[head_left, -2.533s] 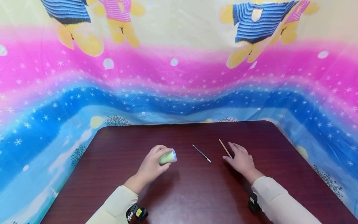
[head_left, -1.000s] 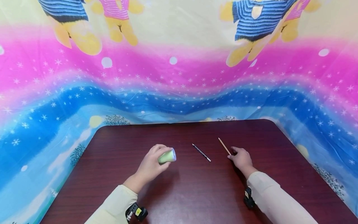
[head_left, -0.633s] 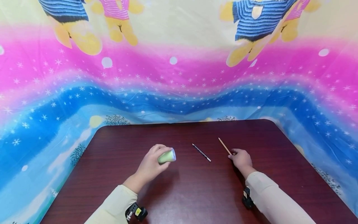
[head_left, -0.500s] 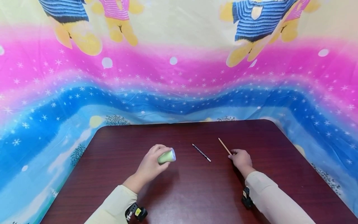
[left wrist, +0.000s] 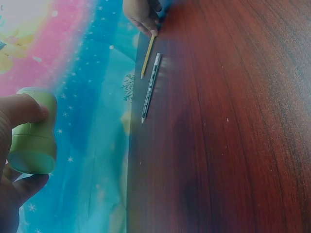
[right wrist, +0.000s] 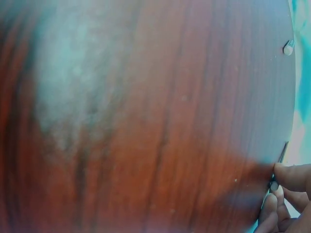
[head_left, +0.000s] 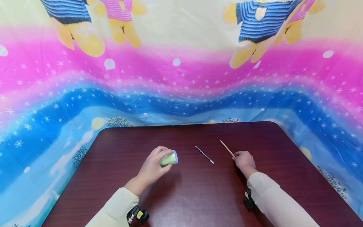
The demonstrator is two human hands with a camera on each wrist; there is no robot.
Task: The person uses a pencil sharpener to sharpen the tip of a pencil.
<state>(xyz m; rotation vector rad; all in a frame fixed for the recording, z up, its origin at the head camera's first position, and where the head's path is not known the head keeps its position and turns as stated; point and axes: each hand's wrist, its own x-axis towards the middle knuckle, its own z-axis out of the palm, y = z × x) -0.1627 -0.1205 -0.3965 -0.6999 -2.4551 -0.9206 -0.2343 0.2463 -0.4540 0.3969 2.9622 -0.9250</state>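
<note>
In the head view my left hand (head_left: pixel 154 165) grips a pale green, waisted cylinder (head_left: pixel 168 159) with a whitish end, holding it tilted above the table. The left wrist view shows the thumb lying on the side of this green cylinder (left wrist: pixel 33 131). My right hand (head_left: pixel 245 160) pinches the near end of a yellow pencil (head_left: pixel 227 148) between thumb and fingers, low over the table. The pencil's point faces away and to the left. Between the two hands lies a dark patterned pencil (head_left: pixel 204 155) with a white end, untouched.
The dark red wooden table (head_left: pixel 187 195) has rounded far corners. A colourful printed cloth (head_left: pixel 175 78) hangs behind it and down both sides. Each wrist carries a small black camera, the left wrist camera (head_left: pixel 138 216) near the table's front.
My right hand, earlier spread beside the yellow pencil, has closed on its near end and shifted the pencil slightly left. The left hand stays in place with the green cylinder.
</note>
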